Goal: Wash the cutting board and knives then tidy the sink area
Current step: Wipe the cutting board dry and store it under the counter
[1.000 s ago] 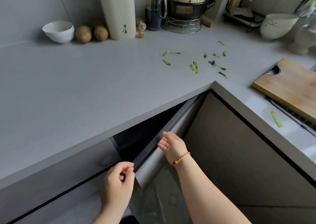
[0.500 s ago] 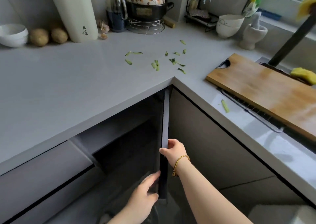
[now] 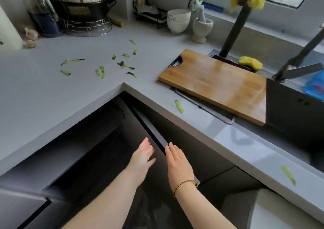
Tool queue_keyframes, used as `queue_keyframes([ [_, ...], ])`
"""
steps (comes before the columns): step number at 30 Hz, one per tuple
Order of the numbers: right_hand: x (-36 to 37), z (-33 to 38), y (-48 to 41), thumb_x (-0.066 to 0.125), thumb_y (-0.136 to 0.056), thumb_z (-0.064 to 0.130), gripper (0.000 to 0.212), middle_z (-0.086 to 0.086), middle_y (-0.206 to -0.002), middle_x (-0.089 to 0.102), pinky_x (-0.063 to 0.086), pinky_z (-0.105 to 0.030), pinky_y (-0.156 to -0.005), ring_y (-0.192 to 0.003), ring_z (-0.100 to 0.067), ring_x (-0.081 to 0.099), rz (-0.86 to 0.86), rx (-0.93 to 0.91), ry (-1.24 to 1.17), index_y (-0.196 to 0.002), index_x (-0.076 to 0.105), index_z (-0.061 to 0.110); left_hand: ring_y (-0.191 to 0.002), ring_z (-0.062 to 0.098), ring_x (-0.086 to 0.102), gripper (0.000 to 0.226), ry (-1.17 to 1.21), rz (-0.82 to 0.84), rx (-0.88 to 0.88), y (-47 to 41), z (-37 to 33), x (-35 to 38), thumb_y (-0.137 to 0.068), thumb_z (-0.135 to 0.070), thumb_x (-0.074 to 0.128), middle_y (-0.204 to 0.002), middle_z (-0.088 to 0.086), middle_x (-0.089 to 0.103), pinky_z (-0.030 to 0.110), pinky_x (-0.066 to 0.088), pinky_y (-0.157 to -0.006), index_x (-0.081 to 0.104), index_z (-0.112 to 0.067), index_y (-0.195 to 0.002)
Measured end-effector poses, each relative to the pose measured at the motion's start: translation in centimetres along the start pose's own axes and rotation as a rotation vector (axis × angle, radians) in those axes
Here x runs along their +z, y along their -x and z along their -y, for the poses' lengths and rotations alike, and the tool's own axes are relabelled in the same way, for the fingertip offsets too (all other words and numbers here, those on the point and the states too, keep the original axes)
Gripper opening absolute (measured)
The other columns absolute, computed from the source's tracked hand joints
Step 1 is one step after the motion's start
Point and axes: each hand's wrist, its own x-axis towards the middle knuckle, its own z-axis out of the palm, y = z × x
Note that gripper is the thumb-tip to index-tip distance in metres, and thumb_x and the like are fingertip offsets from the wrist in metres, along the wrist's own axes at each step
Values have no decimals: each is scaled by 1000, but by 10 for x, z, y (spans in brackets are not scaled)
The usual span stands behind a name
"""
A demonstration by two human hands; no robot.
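Observation:
A wooden cutting board (image 3: 219, 83) lies across the left end of the dark sink (image 3: 289, 116), its handle hole toward the back left. A yellow sponge (image 3: 250, 62) rests behind it beside the dark tap (image 3: 233, 31). Below the counter corner, a dark corner cabinet door (image 3: 149, 129) stands open. My left hand (image 3: 142, 156) is flat with fingers apart just left of the door's edge. My right hand (image 3: 178, 160), with a gold bracelet, lies flat against the door's right face. Neither hand holds anything. No knife is clearly visible.
Green vegetable scraps (image 3: 102, 71) are strewn over the grey counter (image 3: 43, 88), with single pieces (image 3: 179, 106) near the front edge. A flowered pot (image 3: 78, 3), white bowls (image 3: 178, 21), a mortar (image 3: 201, 29) and a blue bag (image 3: 315, 87) stand around the back and sink.
The view has swung right toward the sink. Both hands let go of the cabinet door's edge and now lie flat on either side of it; the door has swung further open.

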Motion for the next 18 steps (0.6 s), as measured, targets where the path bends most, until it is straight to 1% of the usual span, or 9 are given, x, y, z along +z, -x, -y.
queue_keyframes([
  [2,4,-4,-1,87,-47,6,80,-21,-129,54,33,-33,-101,-120,-29,54,-109,26,51,-121,56,-2,-139,27,26,52,55,24,4,-9,-16,10,-98,-4,34,-151,11,26,43,30,-110,21,-17,-146],
  [4,11,-12,-1,90,-13,11,81,-13,-99,71,50,-37,-80,-91,-27,69,-165,29,63,-92,73,5,-140,29,24,53,128,40,-10,-13,-23,18,-96,2,34,-151,14,24,44,30,-109,23,-12,-146],
  [6,18,-20,1,89,-12,10,81,-13,-98,71,50,-38,-81,-90,-28,69,-160,39,78,-91,74,5,-141,29,21,53,182,68,-30,-15,-24,22,-96,5,31,-152,13,21,46,29,-109,22,-10,-145],
  [7,19,-24,3,88,-14,8,80,-14,-101,71,47,-35,-90,-92,-28,68,-165,39,85,-92,73,4,-141,29,21,53,198,82,-45,-18,-26,23,-96,6,29,-152,13,21,47,30,-109,23,-10,-145],
  [9,23,-32,6,85,-21,5,75,-17,-106,68,26,-32,-111,-96,-30,67,-169,84,94,-95,72,1,-140,29,23,54,211,101,-65,-25,-31,27,-94,7,26,-151,12,23,48,31,-109,24,-10,-145],
  [11,22,-34,9,80,-37,6,62,-18,-110,67,5,-32,-111,-99,-30,66,-153,107,122,-99,70,0,-139,29,26,56,232,97,-73,-27,-33,28,-92,9,24,-150,12,27,48,31,-108,25,-10,-145],
  [14,16,-40,9,51,-62,12,44,-16,-112,66,-8,-32,-116,-102,-27,65,-137,108,174,-100,70,2,-138,29,28,58,267,115,-109,-31,-38,30,-89,11,21,-149,11,29,49,29,-108,26,-8,-144],
  [16,16,-43,10,61,-57,12,45,-15,-112,66,-6,-31,-115,-103,-25,65,-143,102,207,-100,71,3,-137,29,30,59,250,120,-122,-33,-41,28,-89,11,21,-150,11,28,49,28,-108,26,-8,-144],
  [18,17,-42,10,82,-39,15,61,-13,-111,67,-1,-31,-112,-103,-25,65,-158,105,213,-99,71,5,-136,29,33,59,193,137,-135,-33,-47,26,-89,11,22,-150,11,28,49,29,-108,25,-8,-144],
])
